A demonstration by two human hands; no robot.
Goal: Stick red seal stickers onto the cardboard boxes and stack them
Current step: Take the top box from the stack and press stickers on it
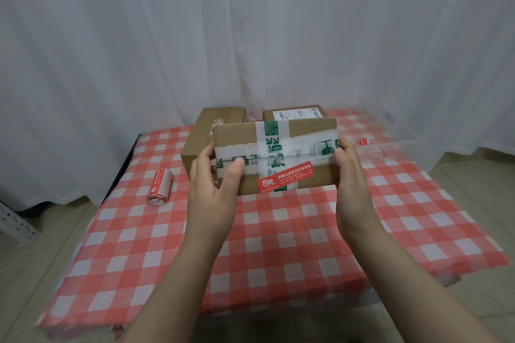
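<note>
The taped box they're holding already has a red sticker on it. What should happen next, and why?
Probably lower the taped brown cardboard box onto the plain brown cardboard box behind it, to begin the stack. Its red seal sticker is already on, the left hand and right hand grip its ends in the air, and nothing is stacked yet.

Tilted, lifted taped box (276, 156), red-stickered (285, 177)

A red-and-white checked cloth (278, 245) covers the surface. A white curtain (139, 36) hangs behind its far edge. A clear plastic bin (401, 145) sits far right.
</note>
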